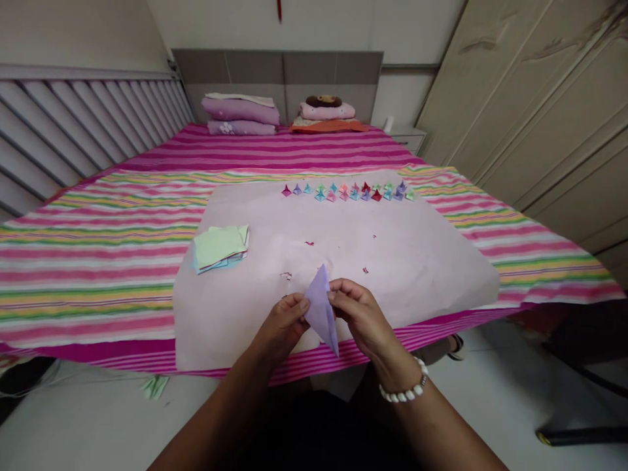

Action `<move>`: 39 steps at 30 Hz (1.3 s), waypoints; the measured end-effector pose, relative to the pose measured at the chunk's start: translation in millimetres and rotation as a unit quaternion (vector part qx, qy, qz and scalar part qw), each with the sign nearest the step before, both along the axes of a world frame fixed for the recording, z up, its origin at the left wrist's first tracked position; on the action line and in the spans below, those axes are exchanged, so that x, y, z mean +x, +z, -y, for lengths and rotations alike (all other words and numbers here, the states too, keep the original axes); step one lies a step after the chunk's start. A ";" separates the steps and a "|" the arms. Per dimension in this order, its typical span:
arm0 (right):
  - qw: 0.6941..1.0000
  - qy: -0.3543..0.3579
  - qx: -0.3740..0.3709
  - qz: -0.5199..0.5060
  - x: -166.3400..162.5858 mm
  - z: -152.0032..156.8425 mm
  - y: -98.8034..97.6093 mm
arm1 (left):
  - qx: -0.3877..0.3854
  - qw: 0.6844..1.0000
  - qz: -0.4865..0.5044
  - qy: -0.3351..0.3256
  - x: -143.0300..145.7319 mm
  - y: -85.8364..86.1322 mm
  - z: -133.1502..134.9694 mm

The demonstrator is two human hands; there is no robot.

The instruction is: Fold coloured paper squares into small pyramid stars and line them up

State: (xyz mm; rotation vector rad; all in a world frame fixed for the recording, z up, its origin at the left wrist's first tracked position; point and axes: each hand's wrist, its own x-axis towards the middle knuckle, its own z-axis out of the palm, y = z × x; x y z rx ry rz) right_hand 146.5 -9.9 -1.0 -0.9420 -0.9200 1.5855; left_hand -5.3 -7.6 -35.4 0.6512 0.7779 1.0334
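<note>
Left hand (285, 319) and right hand (360, 311) fingers both pinch the folded purple paper (320, 313) over the pale sheet (441, 281)'s near edge; uneven pressure could skew its crease, a loose pinch could drop it off the sheet, and small dark scraps (366, 270) mid-sheet could get caught in a fold.

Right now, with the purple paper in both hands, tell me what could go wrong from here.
The left hand and right hand grip the purple paper, so a hard tug might tear or crease it. The paper stack is loose and uneven; a brush of the left arm could scatter it. The small folded pieces sit close together, so jolting the big sheet beneath might topple some.
</note>
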 end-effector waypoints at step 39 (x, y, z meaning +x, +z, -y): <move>0.964 -0.123 0.113 0.208 -0.4 -12.8 -34.8 | 0.132 0.928 -0.340 0.077 2.6 24.6 -10.2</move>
